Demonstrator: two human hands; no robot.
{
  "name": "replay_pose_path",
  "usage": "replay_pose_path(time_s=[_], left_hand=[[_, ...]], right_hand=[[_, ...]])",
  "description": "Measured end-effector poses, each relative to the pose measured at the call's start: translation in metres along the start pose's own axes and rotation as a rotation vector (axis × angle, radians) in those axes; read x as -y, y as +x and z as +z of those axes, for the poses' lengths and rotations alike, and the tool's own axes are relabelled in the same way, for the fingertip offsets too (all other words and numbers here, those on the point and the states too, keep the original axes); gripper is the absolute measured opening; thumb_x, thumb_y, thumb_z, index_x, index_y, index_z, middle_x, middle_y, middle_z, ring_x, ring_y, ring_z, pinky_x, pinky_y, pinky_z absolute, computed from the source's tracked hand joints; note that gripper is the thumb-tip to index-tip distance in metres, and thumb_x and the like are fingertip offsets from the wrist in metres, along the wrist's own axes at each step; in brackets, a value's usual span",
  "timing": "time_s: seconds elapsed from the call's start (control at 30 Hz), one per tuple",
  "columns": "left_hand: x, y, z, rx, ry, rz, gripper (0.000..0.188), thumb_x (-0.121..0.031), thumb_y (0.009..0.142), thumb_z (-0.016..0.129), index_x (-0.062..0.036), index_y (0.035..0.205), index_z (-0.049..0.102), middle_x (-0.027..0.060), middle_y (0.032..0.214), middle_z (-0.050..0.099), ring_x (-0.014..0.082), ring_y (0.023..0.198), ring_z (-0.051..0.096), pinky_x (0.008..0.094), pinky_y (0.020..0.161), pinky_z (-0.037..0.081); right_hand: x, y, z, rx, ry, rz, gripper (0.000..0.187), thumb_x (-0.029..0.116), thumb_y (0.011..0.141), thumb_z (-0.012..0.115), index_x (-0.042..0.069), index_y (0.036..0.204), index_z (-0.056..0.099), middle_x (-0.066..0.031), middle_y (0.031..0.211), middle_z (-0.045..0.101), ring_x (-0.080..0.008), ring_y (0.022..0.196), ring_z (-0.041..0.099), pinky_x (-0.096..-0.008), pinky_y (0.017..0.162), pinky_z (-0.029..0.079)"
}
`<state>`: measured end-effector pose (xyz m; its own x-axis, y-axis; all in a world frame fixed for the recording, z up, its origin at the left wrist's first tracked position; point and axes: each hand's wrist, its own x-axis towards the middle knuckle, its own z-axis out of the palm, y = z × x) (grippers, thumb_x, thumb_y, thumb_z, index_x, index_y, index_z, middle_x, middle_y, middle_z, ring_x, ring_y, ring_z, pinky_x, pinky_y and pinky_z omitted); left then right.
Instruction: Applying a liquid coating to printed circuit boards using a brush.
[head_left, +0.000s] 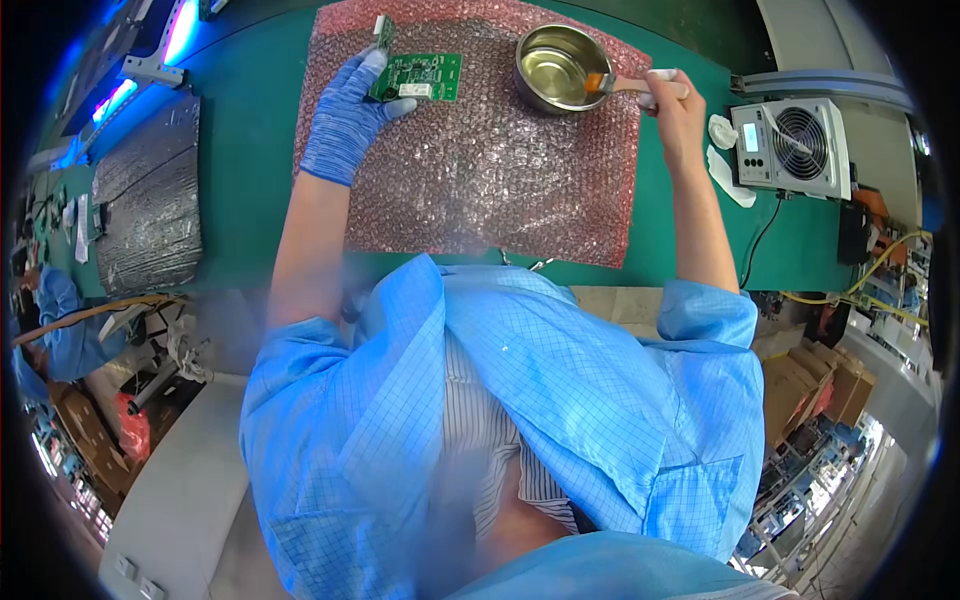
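Green and rectangular, with pale block-shaped parts on its face, the circuit board is in your blue-knit-gloved left hand, over the reddish, see-through bubble-wrap sheet, near that sheet's far edge and left of its middle. Your left fingers are closed on the board's left side, the thumb along the near edge; whether its underside touches the sheet cannot be told.

It should feel light and stiff, likely to crack or lose a joint before it bends. Hold it by its bare rims; the right side looks the freest place to take it. Keep pressure off the white rectangular component by your thumb and the narrow upright piece at the far left corner, which could snap if levered. Knit fabric should grip well dry, though a wet board may turn slippery.

Your right hand, bare but for white-covered fingertips, pinches the pale-handled brush, its orange end over the right rim of the round, shiny metal bowl. Whether its tip is wet cannot be seen. That bowl stands near the sheet's far right corner, holding clear yellowish liquid, and would spill if knocked.
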<state>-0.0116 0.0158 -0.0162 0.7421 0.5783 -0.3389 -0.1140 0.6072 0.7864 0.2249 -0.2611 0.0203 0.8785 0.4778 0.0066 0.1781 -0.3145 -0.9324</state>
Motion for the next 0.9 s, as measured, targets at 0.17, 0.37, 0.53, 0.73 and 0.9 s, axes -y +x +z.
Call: replay_pose_path(time_s=[0.17,0.37,0.53,0.73,0.9], left_hand=[[0.000,0.007,0.008,0.258,-0.019,0.013,0.042,-0.013,0.083,0.060,-0.0009,0.120,0.044,0.0121,0.107,0.053,0.0240,0.089,0.060,0.0354,0.069,0.057],[-0.008,0.008,0.028,0.305,0.199,0.015,0.047,-0.016,0.081,0.062,-0.0021,0.121,0.044,0.0111,0.104,0.056,0.0217,0.090,0.060,0.0324,0.073,0.055],[0.002,0.019,0.041,0.393,0.180,-0.048,0.032,-0.027,0.080,0.064,-0.0058,0.104,0.061,0.0066,0.096,0.063,0.0171,0.089,0.061,0.0328,0.075,0.053],[0.002,0.017,0.045,0.414,0.293,-0.062,0.038,-0.033,0.078,0.065,-0.0071,0.106,0.061,0.0059,0.095,0.063,0.0164,0.088,0.061,0.0314,0.074,0.053],[0.002,0.018,0.042,0.460,0.478,-0.033,0.052,-0.043,0.077,0.064,-0.0074,0.114,0.056,0.0072,0.105,0.060,0.0171,0.095,0.059,0.0323,0.077,0.052]], right_hand=[[0.014,-0.001,-0.038,0.008,0.079,0.067,0.017,0.020,0.082,0.056,0.004,0.087,0.060,-0.0001,0.072,0.057,-0.0079,0.062,0.053,-0.0199,0.055,0.039],[0.031,-0.008,-0.041,0.000,0.165,0.010,0.021,0.021,0.085,0.056,0.003,0.094,0.060,-0.0004,0.078,0.058,-0.0075,0.067,0.053,-0.0206,0.059,0.041],[0.053,-0.020,-0.006,0.295,0.144,-0.151,0.024,0.020,0.087,0.056,0.001,0.102,0.060,-0.0021,0.088,0.060,-0.0086,0.077,0.055,-0.0226,0.067,0.044],[0.067,-0.019,0.023,0.549,0.077,-0.274,0.027,0.018,0.087,0.057,0.000,0.106,0.059,-0.0028,0.096,0.061,-0.0102,0.085,0.056,-0.0237,0.076,0.045],[0.070,-0.017,0.035,0.616,0.014,-0.281,0.026,0.018,0.087,0.057,0.000,0.105,0.059,-0.0026,0.092,0.061,-0.0096,0.083,0.056,-0.0236,0.075,0.045]])
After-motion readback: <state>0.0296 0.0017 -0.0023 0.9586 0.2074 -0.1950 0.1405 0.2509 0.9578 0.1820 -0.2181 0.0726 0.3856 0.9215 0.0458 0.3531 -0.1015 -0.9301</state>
